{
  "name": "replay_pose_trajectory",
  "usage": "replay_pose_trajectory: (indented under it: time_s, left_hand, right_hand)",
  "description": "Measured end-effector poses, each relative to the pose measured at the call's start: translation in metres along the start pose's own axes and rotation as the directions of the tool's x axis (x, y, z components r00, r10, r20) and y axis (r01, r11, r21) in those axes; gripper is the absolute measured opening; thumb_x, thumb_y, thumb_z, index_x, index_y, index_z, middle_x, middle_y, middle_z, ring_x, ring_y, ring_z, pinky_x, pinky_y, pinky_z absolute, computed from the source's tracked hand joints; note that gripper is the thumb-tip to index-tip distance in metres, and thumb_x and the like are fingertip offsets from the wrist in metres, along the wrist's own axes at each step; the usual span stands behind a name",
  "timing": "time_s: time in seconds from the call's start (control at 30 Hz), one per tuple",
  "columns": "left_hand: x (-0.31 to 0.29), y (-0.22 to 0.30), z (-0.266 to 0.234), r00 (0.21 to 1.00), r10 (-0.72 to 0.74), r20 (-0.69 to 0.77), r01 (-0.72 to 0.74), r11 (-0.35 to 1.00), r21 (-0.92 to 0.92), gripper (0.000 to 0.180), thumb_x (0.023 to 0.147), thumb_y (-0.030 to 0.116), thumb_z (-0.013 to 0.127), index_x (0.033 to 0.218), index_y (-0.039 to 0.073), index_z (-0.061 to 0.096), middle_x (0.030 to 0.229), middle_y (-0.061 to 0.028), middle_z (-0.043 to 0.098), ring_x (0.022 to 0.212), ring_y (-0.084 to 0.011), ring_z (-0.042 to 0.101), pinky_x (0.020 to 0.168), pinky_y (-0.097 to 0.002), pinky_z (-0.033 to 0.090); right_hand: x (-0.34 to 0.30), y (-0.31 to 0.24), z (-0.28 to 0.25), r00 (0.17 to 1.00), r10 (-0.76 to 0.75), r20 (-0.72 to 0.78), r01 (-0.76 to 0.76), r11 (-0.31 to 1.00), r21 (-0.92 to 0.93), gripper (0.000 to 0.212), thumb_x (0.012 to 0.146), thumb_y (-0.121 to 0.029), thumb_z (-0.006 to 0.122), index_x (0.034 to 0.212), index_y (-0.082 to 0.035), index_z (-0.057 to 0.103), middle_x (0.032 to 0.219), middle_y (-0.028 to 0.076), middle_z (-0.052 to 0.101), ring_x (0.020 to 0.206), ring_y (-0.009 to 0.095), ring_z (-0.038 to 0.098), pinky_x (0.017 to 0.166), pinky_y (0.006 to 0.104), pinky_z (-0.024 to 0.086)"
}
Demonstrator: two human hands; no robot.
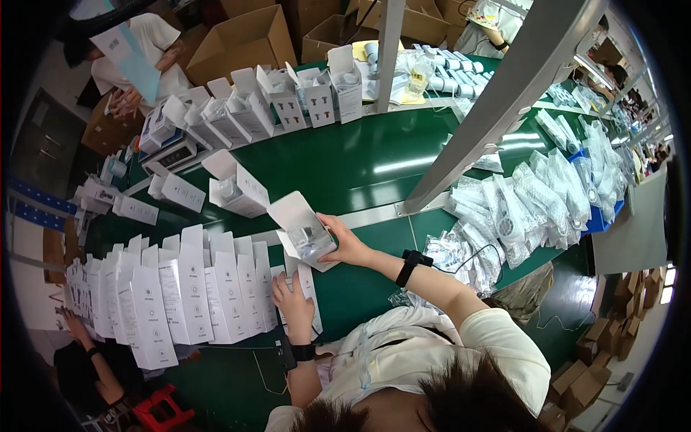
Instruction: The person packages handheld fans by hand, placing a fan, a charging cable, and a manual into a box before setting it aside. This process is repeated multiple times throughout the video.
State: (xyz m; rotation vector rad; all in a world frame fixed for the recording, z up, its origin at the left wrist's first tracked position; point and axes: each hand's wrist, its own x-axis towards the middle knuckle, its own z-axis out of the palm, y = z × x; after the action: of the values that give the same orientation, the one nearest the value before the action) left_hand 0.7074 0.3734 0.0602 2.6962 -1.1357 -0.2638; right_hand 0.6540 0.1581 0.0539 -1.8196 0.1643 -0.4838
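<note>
Over green tabletop (360, 155), right-hand fingers (329, 222) grip a box (291, 213) by its right side.

open-flapped white carton (296, 217), tilted, clear-bagged contents (311, 245) visible inside, gripped by right hand (347, 242)

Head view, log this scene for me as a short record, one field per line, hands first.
Right hand: grips an open white box, flap up
Box contents: something in clear plastic
Left hand: at the right end of the near box row; grip unclear
Surface: green table
Right side: clear-bagged parts, blue bin
Lower left: another person's hand, red stool
</note>
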Motion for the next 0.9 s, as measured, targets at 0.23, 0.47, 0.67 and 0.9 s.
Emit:
replay_pose_trajectory:
  time_s: [0.23,0.47,0.67,0.9]
  left_hand:
    - [0.037,0.074,0.001,0.960,-0.267,-0.082,0.229,0.920,-0.317,0.076,0.062,0.017,0.074,0.126,0.008,0.035,0.132,-0.0234,0.024,0.121,-0.0385,0.025,0.091,-0.0523,0.029]
    - [0.072,0.002,0.063,0.964,-0.178,0.197,0.260,0.784,-0.563,0.078,0.063,0.023,0.075,0.127,0.005,0.034,0.121,-0.0241,0.041,0.113,-0.0321,0.039,0.090,-0.0387,0.036]
    - [0.068,-0.010,0.042,0.837,-0.046,0.545,0.467,0.578,-0.670,0.088,0.062,0.024,0.076,0.131,0.008,0.025,0.122,-0.0183,0.043,0.106,-0.0292,0.046,0.088,-0.0328,0.037]
    - [0.063,0.065,-0.032,0.994,-0.037,-0.103,-0.102,0.022,-0.995,0.088,0.063,0.021,0.076,0.132,0.012,0.022,0.123,-0.0098,0.038,0.109,-0.0239,0.043,0.089,-0.0350,0.037]
  right_hand:
    - [0.094,0.033,-0.060,0.883,-0.120,-0.454,0.029,0.979,-0.202,0.102,0.049,-0.006,0.078,0.135,-0.013,0.022,0.123,0.015,0.033,0.115,0.034,0.032,0.099,0.0383,0.029]
    - [0.057,0.019,-0.080,0.871,0.042,-0.489,-0.233,0.913,-0.335,0.099,0.059,-0.011,0.074,0.137,-0.009,0.014,0.136,0.025,0.016,0.125,0.040,0.021,0.101,0.0408,0.024]
    - [-0.102,-0.049,-0.181,0.563,0.810,-0.166,-0.815,0.510,-0.275,0.031,0.070,-0.017,0.065,0.096,0.000,0.061,0.080,0.016,0.063,0.082,0.025,0.061,0.072,0.0324,0.047]
    - [-0.073,0.122,-0.336,0.808,-0.105,-0.580,-0.520,0.335,-0.786,0.031,0.071,-0.013,0.057,0.101,-0.007,0.054,0.087,0.012,0.059,0.087,0.032,0.055,0.073,0.0390,0.045]
